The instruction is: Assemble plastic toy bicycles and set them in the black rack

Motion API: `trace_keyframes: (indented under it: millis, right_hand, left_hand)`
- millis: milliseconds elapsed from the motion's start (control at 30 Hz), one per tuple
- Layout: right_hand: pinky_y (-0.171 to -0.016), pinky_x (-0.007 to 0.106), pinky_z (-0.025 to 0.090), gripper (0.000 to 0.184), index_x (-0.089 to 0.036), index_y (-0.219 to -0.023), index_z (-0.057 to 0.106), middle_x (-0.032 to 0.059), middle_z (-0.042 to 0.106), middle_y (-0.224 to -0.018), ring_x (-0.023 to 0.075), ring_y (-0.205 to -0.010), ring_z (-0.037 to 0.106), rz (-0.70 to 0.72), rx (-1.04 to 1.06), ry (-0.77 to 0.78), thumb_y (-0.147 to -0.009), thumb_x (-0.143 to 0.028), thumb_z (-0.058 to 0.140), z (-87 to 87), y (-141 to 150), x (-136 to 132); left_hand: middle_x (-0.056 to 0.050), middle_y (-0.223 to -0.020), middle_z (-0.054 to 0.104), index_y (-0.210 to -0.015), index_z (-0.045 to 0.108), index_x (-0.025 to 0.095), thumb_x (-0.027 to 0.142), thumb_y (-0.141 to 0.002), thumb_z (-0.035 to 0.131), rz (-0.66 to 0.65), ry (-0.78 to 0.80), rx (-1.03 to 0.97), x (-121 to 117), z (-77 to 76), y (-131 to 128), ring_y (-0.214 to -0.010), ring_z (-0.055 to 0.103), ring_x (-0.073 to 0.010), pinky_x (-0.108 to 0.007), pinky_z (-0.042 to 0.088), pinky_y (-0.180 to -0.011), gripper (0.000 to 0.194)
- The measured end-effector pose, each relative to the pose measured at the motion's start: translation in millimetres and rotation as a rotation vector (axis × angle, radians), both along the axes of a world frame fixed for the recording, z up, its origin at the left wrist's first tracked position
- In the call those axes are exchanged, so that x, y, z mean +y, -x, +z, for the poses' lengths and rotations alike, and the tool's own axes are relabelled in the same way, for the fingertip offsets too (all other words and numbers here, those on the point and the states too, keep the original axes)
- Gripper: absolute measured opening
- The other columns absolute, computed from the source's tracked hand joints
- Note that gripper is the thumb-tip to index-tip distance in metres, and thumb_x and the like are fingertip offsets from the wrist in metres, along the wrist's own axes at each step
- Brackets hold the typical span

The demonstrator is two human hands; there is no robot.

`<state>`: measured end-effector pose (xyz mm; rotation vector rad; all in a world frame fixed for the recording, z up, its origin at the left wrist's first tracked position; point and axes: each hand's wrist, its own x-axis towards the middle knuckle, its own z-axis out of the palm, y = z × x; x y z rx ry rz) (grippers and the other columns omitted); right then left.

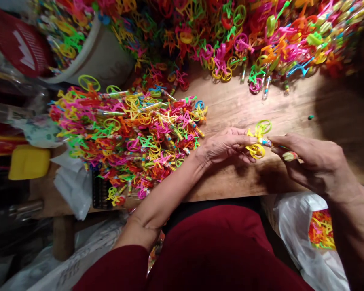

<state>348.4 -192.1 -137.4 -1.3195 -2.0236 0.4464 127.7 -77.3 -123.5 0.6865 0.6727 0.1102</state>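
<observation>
In the head view, my left hand (230, 147) is closed on a yellow plastic toy bicycle (256, 151), its two wheels sticking out above and below my fingertips. A small tube with a coloured wrapper (266, 142) joins the toy and points toward my right hand (315, 159). My right fingers are closed on the far end of that tube, which they partly hide. A pale, twisted tip (290, 156) with a bit of red wrapper also shows among the right fingers; the rest of it is hidden. Both hands are just above the wooden table's front edge.
A heap of similar colourful toys with candy tubes (145, 137) lies left of my hands. A larger pile (218, 36) spreads along the back, beside a white bucket (106, 52). A small green piece (311, 117) lies on the wooden table (230, 105). A plastic bag (294, 218) hangs below right.
</observation>
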Motion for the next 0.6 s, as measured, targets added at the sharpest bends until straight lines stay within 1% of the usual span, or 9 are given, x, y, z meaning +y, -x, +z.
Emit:
trace_keyframes:
  millis: [67,133,233,300,367,433,500,533,600]
  right_hand:
    - [-0.075,0.032,0.057,0.041,-0.032,-0.129,0.069,0.0064,0.079,-0.109,0.0223,-0.088,0.075,-0.064,0.041,0.008,-0.090,-0.024,0.060,-4.4,0.0,-2.1]
    - [-0.072,0.033,0.057,0.039,-0.031,-0.127,0.069,0.0080,0.079,-0.107,0.0223,-0.085,0.074,-0.102,0.073,0.004,-0.090,-0.024,0.060,-6.5,3.1,-4.0]
    - [-0.064,0.032,0.054,0.036,-0.026,-0.126,0.068,0.0070,0.076,-0.093,0.0217,-0.076,0.072,-0.023,0.074,0.019,-0.092,-0.025,0.057,-2.6,8.3,-2.9]
    - [-0.062,0.031,0.052,0.033,-0.026,-0.123,0.068,0.0045,0.074,-0.089,0.0207,-0.074,0.071,0.045,0.075,0.059,-0.092,-0.025,0.058,1.7,9.2,0.0]
    - [-0.061,0.030,0.051,0.034,-0.029,-0.122,0.068,0.0023,0.073,-0.087,0.0196,-0.070,0.069,0.059,0.074,0.081,-0.090,-0.022,0.058,4.3,8.3,2.6]
    - [-0.059,0.030,0.050,0.038,-0.030,-0.124,0.068,0.0017,0.072,-0.084,0.0196,-0.066,0.068,0.053,0.058,0.063,-0.090,-0.019,0.057,4.2,8.3,4.0]
    - [-0.059,0.030,0.051,0.040,-0.028,-0.128,0.066,0.0031,0.073,-0.086,0.0207,-0.069,0.070,0.051,0.047,0.024,-0.091,-0.018,0.055,2.7,11.4,5.0]
    - [-0.061,0.030,0.054,0.040,-0.027,-0.130,0.065,0.0046,0.074,-0.091,0.0215,-0.075,0.072,0.049,0.049,-0.011,-0.093,-0.018,0.054,1.8,14.5,5.6]
    - [-0.073,0.031,0.059,0.041,-0.024,-0.135,0.063,0.0082,0.077,-0.107,0.0228,-0.092,0.076,0.014,0.078,-0.082,-0.096,-0.017,0.054,0.0,22.8,7.8]
  left_hand:
    - [-0.007,-0.076,0.076,-0.088,0.070,0.010,0.024,-0.082,0.079,0.003,0.007,-0.015,-1.0,1.5,-1.1,-0.061,0.070,-0.0128,-0.024,0.058,-0.060,0.019]
    - [-0.007,-0.076,0.075,-0.088,0.070,0.010,0.025,-0.081,0.079,0.000,0.001,-0.023,-2.0,2.5,-0.8,-0.061,0.070,-0.0130,-0.024,0.058,-0.060,0.019]
    - [-0.008,-0.076,0.075,-0.087,0.071,0.009,0.028,-0.078,0.082,0.005,-0.053,0.027,-3.7,0.8,1.2,-0.063,0.070,-0.0133,-0.024,0.059,-0.059,0.024]
    - [-0.009,-0.077,0.075,-0.086,0.071,0.008,0.030,-0.077,0.084,0.013,-0.096,0.062,-4.8,-2.5,2.2,-0.064,0.070,-0.0137,-0.025,0.059,-0.059,0.028]
    - [-0.010,-0.079,0.075,-0.086,0.071,0.007,0.032,-0.076,0.085,0.020,-0.111,0.071,-6.0,-6.2,2.3,-0.066,0.070,-0.0144,-0.026,0.059,-0.061,0.030]
    - [-0.011,-0.081,0.076,-0.087,0.070,0.007,0.036,-0.077,0.086,0.019,-0.119,0.068,-6.6,-7.9,1.9,-0.068,0.071,-0.0152,-0.027,0.059,-0.063,0.034]
    - [-0.012,-0.083,0.076,-0.088,0.069,0.008,0.041,-0.076,0.087,0.012,-0.164,0.080,-5.7,-5.1,3.0,-0.069,0.071,-0.0151,-0.027,0.059,-0.064,0.040]
    - [-0.011,-0.083,0.076,-0.087,0.069,0.009,0.044,-0.075,0.088,0.000,-0.202,0.095,-4.0,-1.1,4.9,-0.068,0.071,-0.0147,-0.026,0.059,-0.064,0.042]
    - [-0.010,-0.082,0.075,-0.086,0.068,0.010,0.047,-0.076,0.086,-0.019,-0.312,0.153,2.6,13.6,13.9,-0.067,0.070,-0.0137,-0.025,0.058,-0.064,0.042]
